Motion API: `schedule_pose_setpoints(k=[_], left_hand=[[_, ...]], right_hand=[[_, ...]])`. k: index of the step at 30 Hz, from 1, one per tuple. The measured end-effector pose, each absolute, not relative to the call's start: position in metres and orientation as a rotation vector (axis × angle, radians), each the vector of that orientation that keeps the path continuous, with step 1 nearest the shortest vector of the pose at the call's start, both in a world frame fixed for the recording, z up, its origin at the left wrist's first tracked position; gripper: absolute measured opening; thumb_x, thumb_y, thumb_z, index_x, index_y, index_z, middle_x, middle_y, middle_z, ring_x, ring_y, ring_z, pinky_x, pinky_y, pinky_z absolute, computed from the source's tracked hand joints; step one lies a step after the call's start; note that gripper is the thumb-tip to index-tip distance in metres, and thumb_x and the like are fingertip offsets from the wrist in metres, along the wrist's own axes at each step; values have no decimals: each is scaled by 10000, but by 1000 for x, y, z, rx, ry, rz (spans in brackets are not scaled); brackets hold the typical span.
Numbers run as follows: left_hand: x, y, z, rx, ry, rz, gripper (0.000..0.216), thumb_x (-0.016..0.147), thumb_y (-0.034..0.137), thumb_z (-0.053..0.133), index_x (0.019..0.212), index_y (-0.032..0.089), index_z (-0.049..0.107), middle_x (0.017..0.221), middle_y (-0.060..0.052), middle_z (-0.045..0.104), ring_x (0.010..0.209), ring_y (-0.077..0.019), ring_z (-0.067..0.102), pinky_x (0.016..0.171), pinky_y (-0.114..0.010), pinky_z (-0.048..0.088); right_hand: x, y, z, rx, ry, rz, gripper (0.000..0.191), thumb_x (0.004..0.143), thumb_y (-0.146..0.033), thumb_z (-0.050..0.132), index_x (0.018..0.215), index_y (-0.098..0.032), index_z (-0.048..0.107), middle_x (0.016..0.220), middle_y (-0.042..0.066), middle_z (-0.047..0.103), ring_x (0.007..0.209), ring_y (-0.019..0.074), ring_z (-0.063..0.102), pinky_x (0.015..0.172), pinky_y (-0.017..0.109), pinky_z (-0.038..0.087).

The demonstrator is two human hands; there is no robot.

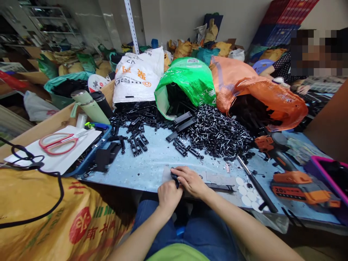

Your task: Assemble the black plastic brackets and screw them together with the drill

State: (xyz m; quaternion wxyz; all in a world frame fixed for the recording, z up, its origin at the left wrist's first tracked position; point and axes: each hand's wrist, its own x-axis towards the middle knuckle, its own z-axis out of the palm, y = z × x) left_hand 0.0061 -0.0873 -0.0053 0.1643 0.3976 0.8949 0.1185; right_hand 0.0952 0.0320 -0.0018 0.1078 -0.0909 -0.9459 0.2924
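At the table's front edge my two hands meet over a small black plastic part [174, 177]. My left hand [169, 195] is closed around its near end. The fingers of my right hand [190, 179] bend over its top and press on it; much of the part is hidden beneath them. Just right of my right hand a long dark strip [221, 187] lies along the edge. Beyond the hands are several black link-shaped pieces [181, 148] and a large heap of small black parts with metal pins [217, 132].
An orange cordless drill [296, 181] and a black-handled hammer [255, 185] lie at right, near white discs [248, 195]. Red-handled scissors [57, 143] rest on paper over a blue tray [81, 166] at left. White [138, 78], green [190, 79] and orange sacks [236, 76] stand behind. A co-worker's hand [303, 88] shows far right.
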Motion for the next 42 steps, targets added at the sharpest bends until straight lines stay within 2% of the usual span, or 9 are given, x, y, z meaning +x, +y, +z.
schedule_pose_setpoints(k=[15, 18, 20, 23, 26, 31, 36, 38, 42], left_hand=[[12, -90, -10, 1200, 2544, 399, 349, 873, 364, 399, 816, 156, 674, 777, -133, 686, 739, -237, 646, 630, -290, 391], [8, -95, -6, 1433, 2460, 433, 354, 893, 356, 378, 833, 155, 662, 765, -122, 670, 740, -228, 631, 654, -299, 413], [2, -92, -5, 1762, 2380, 518, 360, 899, 376, 370, 939, 148, 646, 889, -137, 661, 880, -252, 605, 747, -332, 424], [-8, -71, -7, 2341, 2066, 545, 442, 889, 396, 409, 1219, 117, 500, 1173, -171, 563, 1100, -286, 496, 892, -394, 379], [-14, -46, -6, 2468, 1862, 363, 469, 880, 426, 426, 1195, 89, 503, 1053, -166, 608, 967, -270, 551, 795, -367, 420], [-6, -62, 33, 2163, 1801, 621, 624, 904, 532, 143, 756, 154, 616, 706, -123, 617, 676, -214, 571, 620, -319, 414], [33, -110, 65, 1765, 1406, 1336, 778, 842, 594, -67, 639, 223, 586, 540, -87, 552, 546, -183, 531, 588, -337, 424], [43, -114, 59, 1636, 1517, 1586, 783, 840, 602, -59, 705, 230, 616, 581, -97, 572, 599, -200, 548, 613, -361, 440], [29, -97, 28, 1915, 1718, 1716, 750, 870, 597, 16, 1163, 153, 546, 834, -128, 644, 780, -216, 593, 666, -352, 466]], right_hand=[[90, 19, -4, -443, -2789, 692, 386, 946, -340, 303, 1256, -243, 512, 1188, 90, 528, 1080, 202, 501, 911, 374, 447], [114, 25, 5, -398, -2792, 613, 387, 937, -361, 331, 1271, -242, 483, 1315, 93, 445, 1172, 219, 449, 956, 384, 417], [145, 36, 3, -452, -2763, 456, 478, 883, -464, 426, 1294, -220, 436, 1370, 124, 379, 1219, 268, 399, 970, 430, 396], [193, 57, -12, -699, -2744, 150, 539, 742, -610, 551, 1100, -207, 541, 1137, 176, 541, 1036, 334, 518, 834, 462, 450], [219, 71, -19, -795, -2825, 13, 373, 776, -599, 507, 713, -234, 545, 706, 121, 568, 704, 283, 573, 630, 400, 450], [218, 57, 32, -472, -2853, 437, 490, 884, -576, 197, 606, -251, 436, 582, 82, 504, 565, 233, 507, 532, 375, 370], [177, -8, 52, -118, -2343, 1254, 552, 871, -569, 6, 639, -245, 389, 522, 27, 425, 519, 185, 466, 552, 340, 401], [149, -26, 31, -267, -2026, 1254, 569, 843, -601, -24, 722, -245, 403, 631, 54, 467, 626, 200, 506, 595, 347, 440], [107, 7, -10, -430, -2056, 998, 472, 919, -430, 62, 951, -218, 482, 1018, 121, 520, 954, 225, 509, 817, 407, 425]])
